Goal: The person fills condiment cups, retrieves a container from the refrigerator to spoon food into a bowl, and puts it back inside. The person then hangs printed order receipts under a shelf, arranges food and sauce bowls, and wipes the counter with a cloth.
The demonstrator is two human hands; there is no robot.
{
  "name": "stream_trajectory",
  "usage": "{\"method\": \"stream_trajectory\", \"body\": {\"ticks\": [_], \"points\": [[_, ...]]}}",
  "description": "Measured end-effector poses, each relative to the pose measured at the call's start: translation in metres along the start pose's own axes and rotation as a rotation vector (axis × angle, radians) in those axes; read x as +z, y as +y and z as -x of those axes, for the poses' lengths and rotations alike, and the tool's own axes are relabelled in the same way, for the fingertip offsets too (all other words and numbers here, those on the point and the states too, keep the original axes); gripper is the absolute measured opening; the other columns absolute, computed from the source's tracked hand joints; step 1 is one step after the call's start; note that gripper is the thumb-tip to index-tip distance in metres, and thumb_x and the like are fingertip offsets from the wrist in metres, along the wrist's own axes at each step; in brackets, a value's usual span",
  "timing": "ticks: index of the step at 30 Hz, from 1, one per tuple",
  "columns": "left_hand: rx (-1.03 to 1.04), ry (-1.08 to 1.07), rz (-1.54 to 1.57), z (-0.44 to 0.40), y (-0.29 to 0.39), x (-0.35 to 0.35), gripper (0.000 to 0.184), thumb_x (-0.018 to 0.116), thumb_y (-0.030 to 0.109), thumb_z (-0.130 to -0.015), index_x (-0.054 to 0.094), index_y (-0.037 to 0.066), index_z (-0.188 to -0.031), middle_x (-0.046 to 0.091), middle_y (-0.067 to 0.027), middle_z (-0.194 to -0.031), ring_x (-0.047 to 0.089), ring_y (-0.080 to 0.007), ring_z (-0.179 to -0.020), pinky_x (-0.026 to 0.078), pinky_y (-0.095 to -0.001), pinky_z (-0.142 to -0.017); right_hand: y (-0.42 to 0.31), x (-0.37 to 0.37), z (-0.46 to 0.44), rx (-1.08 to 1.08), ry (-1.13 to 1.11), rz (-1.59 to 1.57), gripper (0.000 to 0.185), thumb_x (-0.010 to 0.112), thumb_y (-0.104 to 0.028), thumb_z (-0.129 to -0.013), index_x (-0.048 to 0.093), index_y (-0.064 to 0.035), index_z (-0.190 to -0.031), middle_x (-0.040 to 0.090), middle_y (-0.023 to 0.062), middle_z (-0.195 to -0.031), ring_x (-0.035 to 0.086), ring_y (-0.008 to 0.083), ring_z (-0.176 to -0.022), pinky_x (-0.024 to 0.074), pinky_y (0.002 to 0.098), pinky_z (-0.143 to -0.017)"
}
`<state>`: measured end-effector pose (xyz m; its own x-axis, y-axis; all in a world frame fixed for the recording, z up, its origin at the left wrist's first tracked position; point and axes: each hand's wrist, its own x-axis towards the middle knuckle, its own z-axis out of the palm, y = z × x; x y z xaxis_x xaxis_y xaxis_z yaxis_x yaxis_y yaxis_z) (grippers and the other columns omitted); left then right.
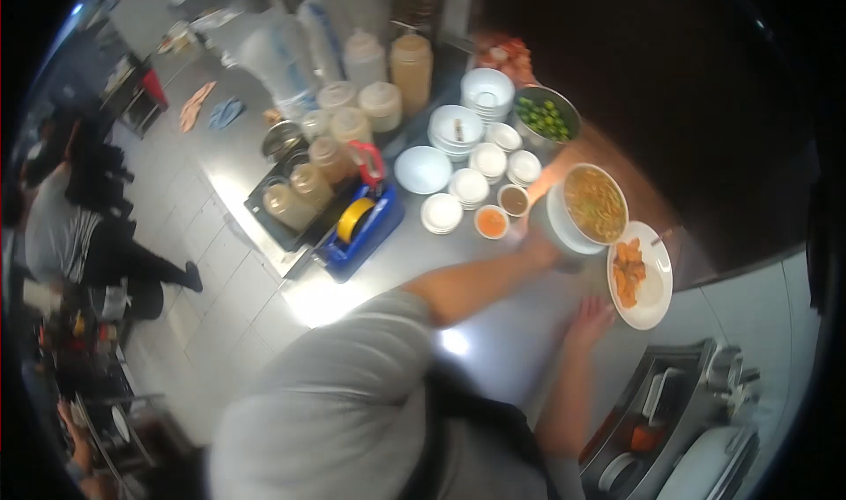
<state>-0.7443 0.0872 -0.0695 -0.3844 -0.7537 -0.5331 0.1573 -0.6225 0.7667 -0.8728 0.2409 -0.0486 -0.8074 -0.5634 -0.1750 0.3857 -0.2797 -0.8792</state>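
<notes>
My left hand [539, 250] reaches across the steel counter, between the small cup of brown sauce [514, 201] and a white bowl of noodle soup [595, 204]. It is blurred, and its grip does not show. The bowl, topped with something green, stands on a pale plate [573, 238]. Close to the rim of an oval white plate [654, 288], my right hand [592, 320] is low over the counter with its fingers apart. Orange-coloured food pieces [628, 273] lie along that plate's left side. A cup of orange sauce [492, 222] sits left of my left hand.
Stacks of white bowls [458, 130] and small dishes [469, 187] stand behind, beside a metal pot of green vegetables [544, 117]. Sauce bottles [350, 128] and a blue bin [363, 240] are at left. A sink [656, 412] lies lower right. Another person [66, 222] stands far left.
</notes>
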Motion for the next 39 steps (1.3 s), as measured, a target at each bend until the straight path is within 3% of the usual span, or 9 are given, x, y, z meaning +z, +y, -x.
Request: {"method": "stream_trajectory", "body": {"ticks": [6,12,15,17,19,21,30,34,39], "points": [[-0.07,-0.835,-0.005,0.219,-0.005,-0.11,0.035,0.056,0.019,-0.092,0.051,0.009,-0.126,0.062,-0.0073,-0.107,0.06,-0.0162,-0.096,0.049,-0.0305,-0.084,0.046,-0.004,0.092,-0.552,-0.401,0.784,0.052,0.057,-0.018,-0.092,0.036,-0.0004,-0.136,0.046,0.0157,-0.121,0.05,0.0283,-0.104,0.0429,0.0364,-0.088],[0.072,-0.619,-0.484,0.369,-0.015,-0.296,0.024,0.054,0.023,-0.096,0.06,0.006,-0.112,0.065,-0.006,-0.099,0.061,-0.0139,-0.095,0.049,-0.0286,-0.084,0.036,0.053,0.195,-1.007,-0.758,1.009,0.038,0.059,-0.011,-0.087,0.052,-0.0002,-0.123,0.05,0.0189,-0.118,0.05,0.0318,-0.106,0.0423,0.0375,-0.088],[0.015,-0.211,-0.497,0.443,-0.008,-0.37,0.019,0.06,0.018,-0.093,0.063,0.004,-0.107,0.066,-0.0044,-0.102,0.061,-0.012,-0.095,0.048,-0.0268,-0.084,0.028,0.119,0.216,-1.306,-0.736,1.0,0.027,0.057,-0.007,-0.085,0.061,-0.001,-0.111,0.051,0.0199,-0.117,0.051,0.0321,-0.106,0.043,0.0374,-0.088],[0.065,0.05,-0.319,0.476,-0.026,-0.428,0.022,0.064,0.016,-0.09,0.063,0.002,-0.108,0.067,-0.0044,-0.1,0.061,-0.0121,-0.095,0.048,-0.0264,-0.084,0.035,0.169,0.194,-0.801,-0.787,0.865,0.026,0.055,-0.006,-0.086,0.062,-0.0019,-0.111,0.052,0.0181,-0.116,0.053,0.0309,-0.104,0.0449,0.0382,-0.085],[0.177,0.296,-0.525,0.501,-0.055,-0.496,0.028,0.065,0.026,-0.089,0.064,0.009,-0.112,0.068,-0.0041,-0.097,0.062,-0.0121,-0.091,0.05,-0.027,-0.082,0.03,0.231,0.19,-0.804,-0.829,0.762,0.026,0.055,-0.007,-0.087,0.062,-0.003,-0.111,0.055,0.017,-0.111,0.056,0.0311,-0.099,0.0464,0.0395,-0.085],[0.246,0.522,-0.621,0.525,-0.071,-0.546,0.029,0.07,0.022,-0.085,0.065,0.005,-0.109,0.067,-0.0029,-0.086,0.061,-0.0104,-0.081,0.049,-0.0267,-0.075,0.03,0.291,0.191,-0.795,-0.784,0.914,0.024,0.055,-0.008,-0.087,0.064,-0.0027,-0.109,0.058,0.0182,-0.108,0.058,0.0326,-0.096,0.047,0.0403,-0.085],[-0.086,0.703,-0.421,0.598,-0.08,-0.7,0.034,0.073,0.02,-0.078,0.063,0.008,-0.109,0.065,-0.0086,-0.09,0.061,-0.0174,-0.078,0.05,-0.0306,-0.068,0.114,0.393,0.096,-0.937,-0.749,1.49,0.024,0.053,-0.019,-0.087,0.066,-0.0017,-0.098,0.063,0.0258,-0.093,0.06,0.0423,-0.089,0.0483,0.0478,-0.081],[-0.084,0.646,-0.288,0.576,-0.063,-0.73,0.038,0.068,0.021,-0.085,0.058,0.002,-0.117,0.067,-0.0157,-0.098,0.067,-0.0224,-0.085,0.054,-0.0315,-0.075,0.133,0.402,0.077,-0.977,-0.766,1.506,0.027,0.051,-0.024,-0.087,0.067,-0.0026,-0.093,0.063,0.0264,-0.093,0.06,0.0434,-0.089,0.0484,0.0497,-0.08],[0.222,0.75,-0.565,0.526,-0.006,-0.715,0.03,0.072,0.017,-0.078,0.064,0.009,-0.106,0.066,-0.0097,-0.096,0.064,-0.0218,-0.086,0.053,-0.0344,-0.074,0.159,0.425,0.039,-0.866,-0.878,1.796,0.027,0.053,-0.027,-0.085,0.069,-0.0059,-0.089,0.065,0.0243,-0.095,0.062,0.0412,-0.09,0.0491,0.0477,-0.081]]}}
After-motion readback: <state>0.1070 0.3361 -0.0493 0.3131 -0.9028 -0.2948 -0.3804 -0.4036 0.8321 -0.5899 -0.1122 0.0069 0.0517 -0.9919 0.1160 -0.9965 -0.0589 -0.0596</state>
